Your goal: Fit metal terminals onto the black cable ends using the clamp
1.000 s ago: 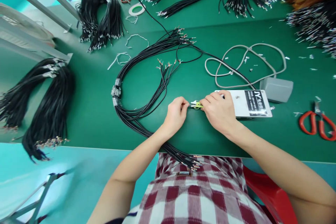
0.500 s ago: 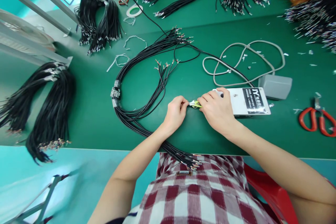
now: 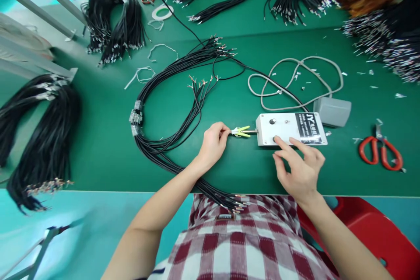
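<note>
Table [image 3: 236, 162], green, spans my remote view. Cable bundle [image 3: 136, 118], open loop, nine o'clock. White box [image 3: 286, 129], three o'clock. Right hand [image 3: 300, 170], four o'clock: has just left the yellow-green clip [image 3: 240, 131]; fingers spread, grasping nothing, index tip at the box's lower knob [image 3: 274, 139]. Left hand [image 3: 212, 140], near centre, pinched narrow at the clip's nose; what it holds, I can't tell. Clip sits between left hand and box. My reading: work has shifted to the box's control, left hand alone minding the clip.
</note>
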Tool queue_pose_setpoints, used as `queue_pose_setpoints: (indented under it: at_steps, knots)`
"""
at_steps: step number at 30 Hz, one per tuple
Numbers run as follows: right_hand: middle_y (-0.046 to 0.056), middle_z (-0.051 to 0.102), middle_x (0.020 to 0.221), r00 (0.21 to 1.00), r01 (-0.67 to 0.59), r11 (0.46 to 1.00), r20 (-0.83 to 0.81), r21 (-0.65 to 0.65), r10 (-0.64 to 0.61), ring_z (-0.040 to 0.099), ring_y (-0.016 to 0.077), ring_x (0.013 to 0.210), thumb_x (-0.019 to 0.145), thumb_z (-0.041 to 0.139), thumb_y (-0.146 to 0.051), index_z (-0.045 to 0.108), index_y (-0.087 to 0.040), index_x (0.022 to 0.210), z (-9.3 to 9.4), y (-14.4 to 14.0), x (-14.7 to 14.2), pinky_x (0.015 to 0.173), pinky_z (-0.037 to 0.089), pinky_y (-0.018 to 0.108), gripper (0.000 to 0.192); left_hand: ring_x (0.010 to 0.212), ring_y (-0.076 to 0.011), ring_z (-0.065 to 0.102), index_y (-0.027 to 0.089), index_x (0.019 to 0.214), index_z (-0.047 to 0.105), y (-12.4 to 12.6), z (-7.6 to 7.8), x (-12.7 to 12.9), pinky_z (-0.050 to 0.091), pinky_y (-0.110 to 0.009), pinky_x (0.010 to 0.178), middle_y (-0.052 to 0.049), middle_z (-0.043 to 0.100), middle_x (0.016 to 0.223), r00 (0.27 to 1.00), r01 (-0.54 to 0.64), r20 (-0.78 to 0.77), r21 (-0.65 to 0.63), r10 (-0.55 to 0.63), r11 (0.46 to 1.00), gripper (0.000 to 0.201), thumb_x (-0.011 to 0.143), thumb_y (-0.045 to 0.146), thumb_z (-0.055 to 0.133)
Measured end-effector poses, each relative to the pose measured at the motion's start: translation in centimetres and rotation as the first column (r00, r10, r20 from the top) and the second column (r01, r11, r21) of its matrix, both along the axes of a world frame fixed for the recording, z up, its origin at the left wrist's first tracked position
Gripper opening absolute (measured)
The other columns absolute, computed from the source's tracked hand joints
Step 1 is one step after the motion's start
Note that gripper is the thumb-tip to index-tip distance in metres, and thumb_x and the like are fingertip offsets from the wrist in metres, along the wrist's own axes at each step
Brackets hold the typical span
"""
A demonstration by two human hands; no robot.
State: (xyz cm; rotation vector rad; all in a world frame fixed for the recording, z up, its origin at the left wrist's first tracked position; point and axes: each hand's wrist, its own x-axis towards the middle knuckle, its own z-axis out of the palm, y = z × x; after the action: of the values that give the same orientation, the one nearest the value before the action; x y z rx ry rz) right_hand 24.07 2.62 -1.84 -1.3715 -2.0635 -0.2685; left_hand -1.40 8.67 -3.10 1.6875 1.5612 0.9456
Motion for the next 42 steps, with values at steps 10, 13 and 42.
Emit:
queue_pose_setpoints:
  at_steps: [10, 13, 42]
  knots:
    - [0.002, 0.077, 0.112, 0.996, -0.023, 1.0, -0.085, -0.014, 0.022, 0.063, 0.0305, 0.116, 0.084, 0.07, -0.015, 0.063, -0.029, 0.098, -1.1, 0.2, 0.5, 0.102, 0.04, 0.051, 0.021, 0.061, -0.0122, 0.055, 0.019, 0.077, 0.057, 0.4, 0.7, -2.8, 0.042, -0.025, 0.06, 0.001, 0.06, 0.07, 0.993, -0.104, 0.048, -0.015, 0.105, 0.994, 0.012, 0.09, 0.019, 0.055]
    - [0.005, 0.074, 0.12, 0.983, -0.102, 0.994, -0.157, -0.032, 0.096, 0.063, 0.03, 0.117, 0.083, 0.072, -0.014, 0.063, -0.028, 0.104, -1.0, -1.2, -0.1, 0.101, 0.045, 0.05, 0.027, 0.06, -0.0096, 0.053, 0.017, 0.075, 0.057, 3.0, 2.6, -5.6, 0.041, -0.023, 0.059, 0.003, 0.058, 0.068, 0.956, -0.261, 0.146, 0.015, 0.256, 0.965, 0.012, 0.086, 0.016, 0.06]
    - [0.007, 0.074, 0.113, 0.826, -0.378, 0.856, -0.545, -0.352, 0.141, 0.069, 0.0235, 0.104, 0.092, 0.062, -0.018, 0.067, -0.026, 0.105, -1.5, -2.7, -1.9, 0.092, 0.055, 0.044, 0.015, 0.078, -0.0152, 0.057, 0.019, 0.089, 0.058, -6.6, 6.1, -4.6, 0.045, -0.026, 0.073, -0.003, 0.063, 0.087, 0.789, 0.553, -0.059, -0.367, -0.612, 0.748, 0.01, 0.096, 0.021, 0.051]
